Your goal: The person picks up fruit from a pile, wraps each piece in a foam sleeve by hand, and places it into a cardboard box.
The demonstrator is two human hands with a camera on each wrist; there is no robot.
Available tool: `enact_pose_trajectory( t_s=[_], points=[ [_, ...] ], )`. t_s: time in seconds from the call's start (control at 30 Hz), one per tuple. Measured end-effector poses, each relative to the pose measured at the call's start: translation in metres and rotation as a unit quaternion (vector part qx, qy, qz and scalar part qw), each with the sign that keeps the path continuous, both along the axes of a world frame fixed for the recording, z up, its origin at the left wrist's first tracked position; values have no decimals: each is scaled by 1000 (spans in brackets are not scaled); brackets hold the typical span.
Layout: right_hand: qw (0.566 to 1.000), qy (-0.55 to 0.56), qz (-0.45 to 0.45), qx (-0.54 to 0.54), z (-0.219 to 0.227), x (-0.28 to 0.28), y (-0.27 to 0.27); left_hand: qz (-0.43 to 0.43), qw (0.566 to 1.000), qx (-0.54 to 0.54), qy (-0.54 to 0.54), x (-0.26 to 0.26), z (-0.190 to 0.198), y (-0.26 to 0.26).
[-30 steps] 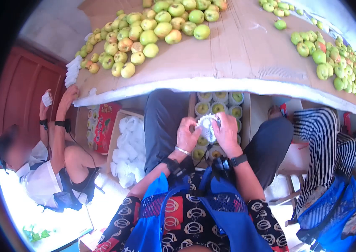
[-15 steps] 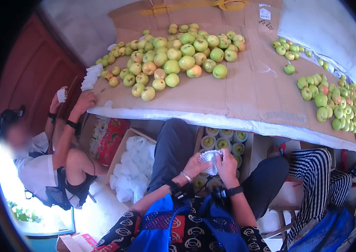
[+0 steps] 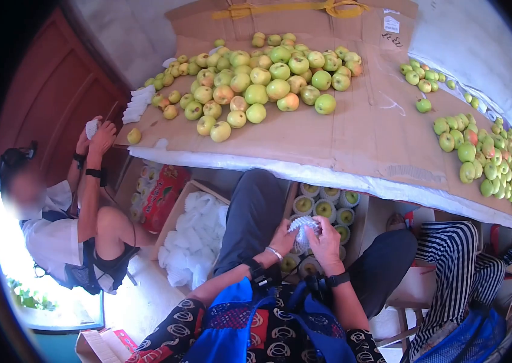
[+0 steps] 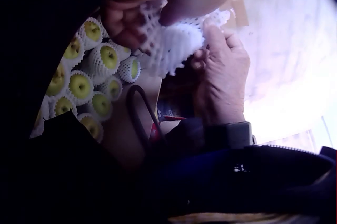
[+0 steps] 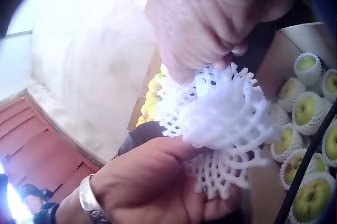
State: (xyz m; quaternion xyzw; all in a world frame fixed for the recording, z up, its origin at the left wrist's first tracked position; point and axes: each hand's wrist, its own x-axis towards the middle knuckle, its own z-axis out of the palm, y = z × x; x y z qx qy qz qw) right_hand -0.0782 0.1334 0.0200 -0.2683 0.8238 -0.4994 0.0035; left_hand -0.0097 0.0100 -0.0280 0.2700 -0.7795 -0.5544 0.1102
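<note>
Fingers of both hands close on a white foam net sleeve (image 3: 302, 232) held over the lap, above an open box of fruit. In the right wrist view the left hand (image 5: 152, 182) lies at 7 o'clock of the sleeve (image 5: 224, 124), thumb laid across the mesh and fingers curled beneath it; the right hand (image 5: 210, 19) comes in from 12 o'clock, fingertips (image 5: 181, 74) bunched together and pinching the upper rim of the mesh. In the left wrist view the right hand (image 4: 221, 77) sits at 4 o'clock of the sleeve (image 4: 174, 45), thumb pressed against its edge. Whether a fruit sits inside the sleeve cannot be told.

In the head view the left hand (image 3: 283, 237) and right hand (image 3: 326, 245) meet at the sleeve. Under them, the box (image 3: 328, 209) holds green apples already netted, in rows. At 9 o'clock of the hands, a carton of loose white sleeves (image 3: 198, 236). At 12 o'clock, a cardboard-covered table (image 3: 358, 133) bears heaps of green apples (image 3: 256, 78). At 9 o'clock, well apart, a second person (image 3: 68, 224) holds a sleeve at the table's corner.
</note>
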Motion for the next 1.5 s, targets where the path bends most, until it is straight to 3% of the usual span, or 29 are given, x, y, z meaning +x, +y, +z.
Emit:
enact_pose_trajectory(
  t_s=[0.03,0.1,0.17,0.23,0.33,0.43,0.5,0.67,0.73,0.83,0.9,0.93,1.0,1.03,1.1,1.13,1.27,1.33,1.37,1.4,1.47,1.5],
  points=[
    [1000,22,-3,6,0,0,0,0,1000,0,-1,0,-3,-1],
    [1000,-19,0,-1,-7,0,1,27,990,126,56,0,-9,0],
    [998,-58,5,-10,-17,-2,1,38,990,126,56,-2,-13,3],
    [966,-235,10,-107,-22,-5,3,53,989,124,56,-1,-12,2],
    [959,-266,64,-74,-22,-11,10,30,994,85,65,-1,-13,1],
    [962,-261,56,-57,-33,-7,5,21,995,78,57,-1,-8,1],
    [972,-223,43,-53,-28,-1,-1,-1,998,19,64,-1,0,2],
    [993,-118,23,10,-22,3,-1,-11,995,74,67,0,7,2],
    [998,30,0,56,-17,-3,3,-2,993,88,81,0,-1,0],
    [997,-22,64,37,-2,1,3,10,993,71,94,-2,-5,0],
    [996,-24,89,19,-1,6,0,-2,938,324,123,-3,1,0],
    [993,-23,114,0,-1,8,-1,-2,938,324,122,-3,8,-1],
    [992,-31,124,19,8,6,1,-28,880,457,126,-1,22,-5],
    [990,-37,134,39,13,5,3,-29,880,457,125,0,25,-8],
    [986,-21,151,68,25,7,4,-134,822,524,178,-1,33,-10],
    [980,-6,171,98,28,9,3,-135,821,525,177,0,37,-10],
    [968,44,209,132,19,22,-4,-101,870,459,148,2,52,-7],
    [967,9,231,110,37,23,-5,-24,880,470,62,2,44,-16],
    [963,96,225,109,47,21,-3,2,871,488,63,3,40,-19],
    [963,86,226,115,53,20,1,0,850,520,82,5,51,-24],
    [948,-160,271,-33,60,17,9,-22,750,650,124,-2,46,-36],
    [956,-112,247,-110,53,14,13,-19,748,652,123,-2,48,-37]
  ],
)
